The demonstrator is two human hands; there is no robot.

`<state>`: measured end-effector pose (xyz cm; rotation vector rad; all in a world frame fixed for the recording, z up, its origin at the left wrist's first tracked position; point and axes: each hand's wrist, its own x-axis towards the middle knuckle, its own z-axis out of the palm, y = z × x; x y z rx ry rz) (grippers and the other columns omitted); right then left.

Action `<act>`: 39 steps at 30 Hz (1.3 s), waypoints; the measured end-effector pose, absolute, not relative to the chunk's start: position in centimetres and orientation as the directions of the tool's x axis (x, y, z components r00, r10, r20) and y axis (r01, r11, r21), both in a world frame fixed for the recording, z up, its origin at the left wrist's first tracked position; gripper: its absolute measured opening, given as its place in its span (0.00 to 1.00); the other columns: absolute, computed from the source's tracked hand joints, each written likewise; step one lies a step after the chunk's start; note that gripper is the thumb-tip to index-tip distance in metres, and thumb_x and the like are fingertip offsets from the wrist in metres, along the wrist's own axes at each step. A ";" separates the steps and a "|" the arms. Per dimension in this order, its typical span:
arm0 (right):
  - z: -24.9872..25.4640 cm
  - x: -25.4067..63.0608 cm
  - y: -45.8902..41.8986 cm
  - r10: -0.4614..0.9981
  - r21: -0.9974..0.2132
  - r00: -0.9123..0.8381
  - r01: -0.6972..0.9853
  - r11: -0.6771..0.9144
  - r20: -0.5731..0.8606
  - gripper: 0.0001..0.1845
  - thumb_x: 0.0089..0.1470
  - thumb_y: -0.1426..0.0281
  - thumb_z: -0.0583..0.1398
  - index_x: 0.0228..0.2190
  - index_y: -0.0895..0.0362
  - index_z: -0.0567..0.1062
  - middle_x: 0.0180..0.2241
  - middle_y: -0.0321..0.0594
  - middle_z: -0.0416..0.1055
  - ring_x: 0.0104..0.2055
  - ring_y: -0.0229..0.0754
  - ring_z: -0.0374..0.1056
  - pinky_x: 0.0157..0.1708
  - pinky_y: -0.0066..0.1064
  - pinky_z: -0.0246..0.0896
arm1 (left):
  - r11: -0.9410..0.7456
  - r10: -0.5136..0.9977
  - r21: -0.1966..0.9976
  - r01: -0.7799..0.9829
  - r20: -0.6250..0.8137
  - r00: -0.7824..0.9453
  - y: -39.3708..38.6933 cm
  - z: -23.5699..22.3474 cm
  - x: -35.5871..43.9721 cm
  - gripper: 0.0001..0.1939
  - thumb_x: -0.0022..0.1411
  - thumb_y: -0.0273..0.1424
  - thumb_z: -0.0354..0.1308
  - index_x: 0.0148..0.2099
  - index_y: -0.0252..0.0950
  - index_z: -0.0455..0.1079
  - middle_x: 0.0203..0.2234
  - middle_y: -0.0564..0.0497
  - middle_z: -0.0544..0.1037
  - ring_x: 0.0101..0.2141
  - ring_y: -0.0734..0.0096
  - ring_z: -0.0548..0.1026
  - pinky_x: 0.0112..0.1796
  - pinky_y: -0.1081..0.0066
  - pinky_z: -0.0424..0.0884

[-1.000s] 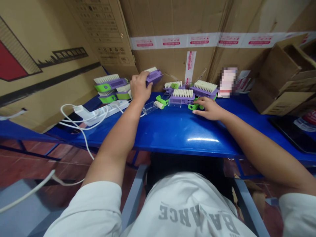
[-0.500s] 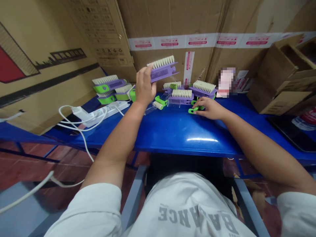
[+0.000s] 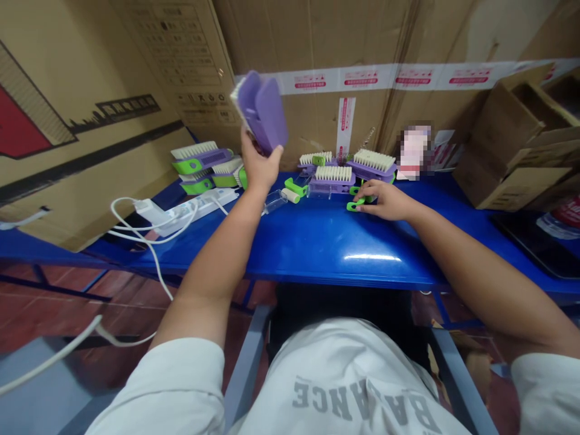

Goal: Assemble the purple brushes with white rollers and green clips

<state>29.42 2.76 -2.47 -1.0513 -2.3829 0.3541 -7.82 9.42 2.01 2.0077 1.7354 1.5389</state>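
Raised above the blue table, my left hand grips a purple brush head. Its smooth purple side faces me and its white bristles point away to the left. My right hand rests low over the table with its fingers closed on a small green plastic piece. Just beyond it lie several purple brushes with white bristles, among them a near one and a right-hand one. Between the hands are a green clip, a cream roller and a clear plastic part.
More green-and-purple brushes are stacked at the left, behind a white power strip with looping cables. Large cardboard boxes wall off the back. On the right are an opened carton, a dark phone-like slab and a bottle.
My left hand has lifted the brush head up and left and turned it, so its bristles now face away. My right hand has stayed in place on the green piece.
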 end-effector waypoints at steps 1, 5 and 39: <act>-2.5 29.4 2.7 0.746 -0.422 -0.572 0.616 0.665 0.342 0.21 0.62 0.49 0.72 0.46 0.50 0.92 0.51 0.54 0.83 0.53 0.63 0.81 0.61 0.63 0.77 | -0.349 0.761 0.659 0.667 0.614 -0.208 10.0 2.0 -8.0 0.42 0.75 0.44 0.64 0.84 0.50 0.55 0.78 0.44 0.73 0.78 0.47 0.69 0.78 0.49 0.67; -2.4 29.4 2.7 0.748 -0.424 -0.571 0.617 0.663 0.339 0.21 0.62 0.48 0.72 0.46 0.50 0.91 0.50 0.54 0.83 0.53 0.63 0.81 0.61 0.63 0.78 | -0.406 0.755 0.786 0.466 0.576 -0.314 11.5 1.6 -8.7 0.34 0.73 0.53 0.65 0.75 0.51 0.66 0.73 0.47 0.79 0.74 0.52 0.76 0.72 0.52 0.76; -2.4 29.7 3.0 0.717 -0.416 -0.612 0.587 0.694 0.334 0.21 0.62 0.50 0.72 0.47 0.52 0.91 0.50 0.54 0.83 0.54 0.61 0.81 0.61 0.59 0.77 | -0.183 0.962 0.968 -0.170 0.212 0.172 7.5 2.7 -7.8 0.31 0.65 0.70 0.62 0.45 0.47 0.79 0.37 0.52 0.89 0.57 0.52 0.80 0.55 0.56 0.80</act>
